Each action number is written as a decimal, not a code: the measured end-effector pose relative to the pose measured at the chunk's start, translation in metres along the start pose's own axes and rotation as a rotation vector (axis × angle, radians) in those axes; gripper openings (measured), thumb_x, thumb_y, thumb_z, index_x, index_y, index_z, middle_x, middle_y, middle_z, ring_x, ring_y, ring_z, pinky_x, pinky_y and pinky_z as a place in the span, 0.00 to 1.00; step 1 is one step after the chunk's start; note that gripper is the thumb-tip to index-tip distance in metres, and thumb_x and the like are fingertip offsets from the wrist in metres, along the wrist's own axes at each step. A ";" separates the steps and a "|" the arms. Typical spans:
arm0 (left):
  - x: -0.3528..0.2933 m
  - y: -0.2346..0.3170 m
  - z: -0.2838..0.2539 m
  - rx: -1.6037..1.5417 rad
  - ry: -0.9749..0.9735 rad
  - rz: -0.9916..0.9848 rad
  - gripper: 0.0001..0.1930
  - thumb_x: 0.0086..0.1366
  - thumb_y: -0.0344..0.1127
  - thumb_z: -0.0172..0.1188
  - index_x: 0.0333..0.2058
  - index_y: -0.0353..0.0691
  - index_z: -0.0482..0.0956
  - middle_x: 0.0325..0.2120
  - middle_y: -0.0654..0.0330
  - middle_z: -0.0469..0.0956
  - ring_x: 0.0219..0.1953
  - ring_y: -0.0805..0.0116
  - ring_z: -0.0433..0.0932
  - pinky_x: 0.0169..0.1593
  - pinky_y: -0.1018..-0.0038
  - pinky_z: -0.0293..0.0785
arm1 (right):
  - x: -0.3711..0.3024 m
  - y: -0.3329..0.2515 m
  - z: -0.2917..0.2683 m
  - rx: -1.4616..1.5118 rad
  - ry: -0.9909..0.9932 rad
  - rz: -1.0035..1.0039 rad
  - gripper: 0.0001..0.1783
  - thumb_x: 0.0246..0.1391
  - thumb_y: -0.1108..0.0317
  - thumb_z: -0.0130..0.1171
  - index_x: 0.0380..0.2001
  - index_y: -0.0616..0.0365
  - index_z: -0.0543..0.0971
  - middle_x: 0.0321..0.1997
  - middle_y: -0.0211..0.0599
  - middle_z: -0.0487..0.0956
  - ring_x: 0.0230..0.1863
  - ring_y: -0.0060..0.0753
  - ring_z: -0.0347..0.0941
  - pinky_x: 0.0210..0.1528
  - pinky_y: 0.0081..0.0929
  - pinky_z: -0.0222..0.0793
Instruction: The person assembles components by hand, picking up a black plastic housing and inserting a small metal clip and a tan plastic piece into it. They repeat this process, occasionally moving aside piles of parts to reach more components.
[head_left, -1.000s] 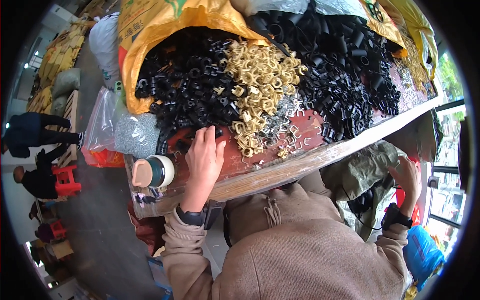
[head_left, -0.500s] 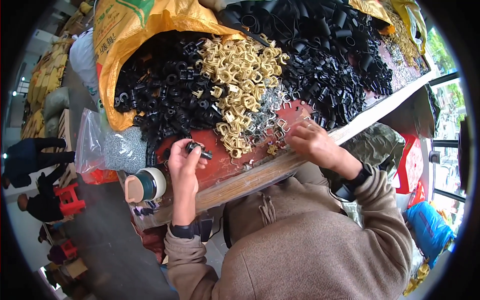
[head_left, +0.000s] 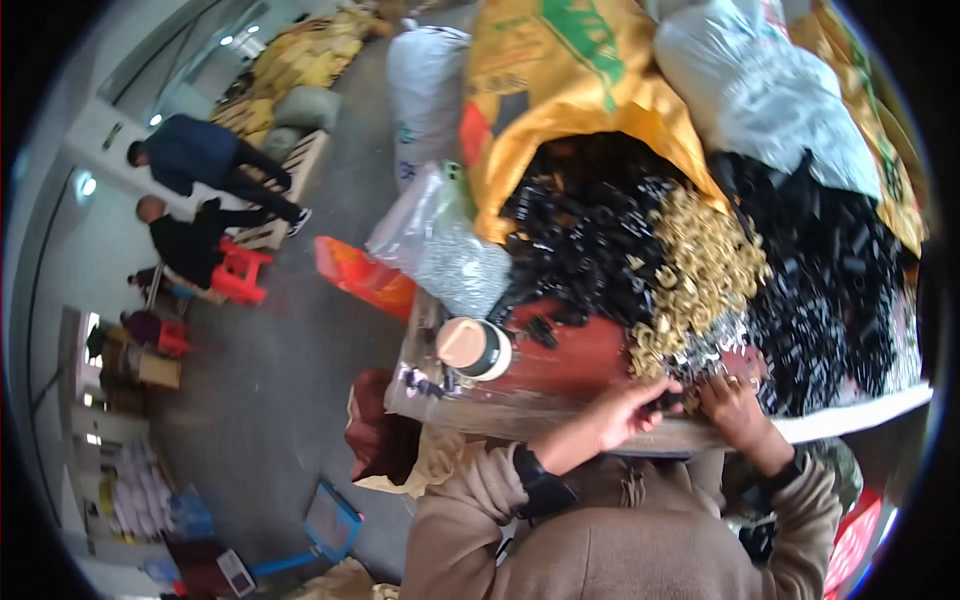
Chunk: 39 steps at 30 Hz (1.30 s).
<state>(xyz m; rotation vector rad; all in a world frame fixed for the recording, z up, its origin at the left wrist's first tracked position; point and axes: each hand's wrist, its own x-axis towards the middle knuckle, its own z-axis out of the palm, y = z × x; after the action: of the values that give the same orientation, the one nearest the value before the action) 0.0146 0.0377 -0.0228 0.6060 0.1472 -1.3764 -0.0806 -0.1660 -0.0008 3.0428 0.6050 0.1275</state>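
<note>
A small black plastic fitting [head_left: 665, 401] is pinched in my left hand [head_left: 620, 412], over the front edge of the red-topped table [head_left: 575, 360]. Close beside it, my right hand [head_left: 737, 414] has its fingers curled down at the silvery metal clips [head_left: 708, 348]; whatever lies between its fingertips is too blurred to make out. Beyond both hands spreads a heap of cream-coloured plastic clips [head_left: 700, 265]. Black ring-like fittings [head_left: 580, 230] lie left of that heap, and small black pieces [head_left: 820, 330] are piled to its right.
A lidded cup [head_left: 475, 348] stands at the table's left corner near a clear bag of small metal parts [head_left: 465, 270]. A yellow sack [head_left: 560, 60] opens over the black fittings. Two people [head_left: 205, 155] and a red stool [head_left: 240, 270] are off to the left.
My view has swung left, so the table sits farther right. My left hand has brought the black fitting across, close to my right hand at the metal clips.
</note>
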 end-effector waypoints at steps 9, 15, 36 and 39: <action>0.018 -0.009 0.039 0.259 0.075 0.202 0.11 0.54 0.30 0.54 0.36 0.36 0.68 0.29 0.62 0.72 0.26 0.78 0.71 0.29 0.83 0.70 | 0.004 0.012 -0.008 0.787 0.209 0.366 0.02 0.40 0.76 0.50 0.19 0.60 0.68 0.19 0.33 0.70 0.21 0.26 0.66 0.24 0.21 0.61; 0.029 -0.009 0.048 0.577 0.149 0.344 0.06 0.55 0.30 0.54 0.31 0.36 0.67 0.21 0.66 0.70 0.23 0.80 0.70 0.27 0.83 0.70 | 0.008 -0.002 0.004 1.691 0.267 0.557 0.06 0.47 0.72 0.51 0.20 0.62 0.70 0.16 0.27 0.70 0.17 0.15 0.62 0.20 0.13 0.58; 0.033 -0.011 0.039 0.611 0.266 0.298 0.06 0.56 0.32 0.53 0.31 0.38 0.68 0.19 0.67 0.69 0.19 0.82 0.67 0.23 0.84 0.66 | 0.020 -0.011 -0.014 0.667 0.463 0.262 0.07 0.46 0.73 0.51 0.18 0.61 0.67 0.15 0.28 0.69 0.16 0.17 0.62 0.19 0.16 0.57; 0.032 -0.012 0.039 0.665 0.271 0.383 0.06 0.55 0.31 0.53 0.31 0.36 0.69 0.19 0.66 0.70 0.19 0.81 0.67 0.23 0.83 0.66 | 0.013 -0.008 0.004 1.581 0.237 0.599 0.04 0.45 0.75 0.51 0.20 0.61 0.69 0.17 0.30 0.70 0.17 0.20 0.64 0.19 0.16 0.59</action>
<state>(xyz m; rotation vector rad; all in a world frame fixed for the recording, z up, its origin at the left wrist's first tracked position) 0.0007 -0.0103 -0.0078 1.3049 -0.2150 -0.9474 -0.0714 -0.1541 -0.0041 4.6537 -0.6645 -0.0102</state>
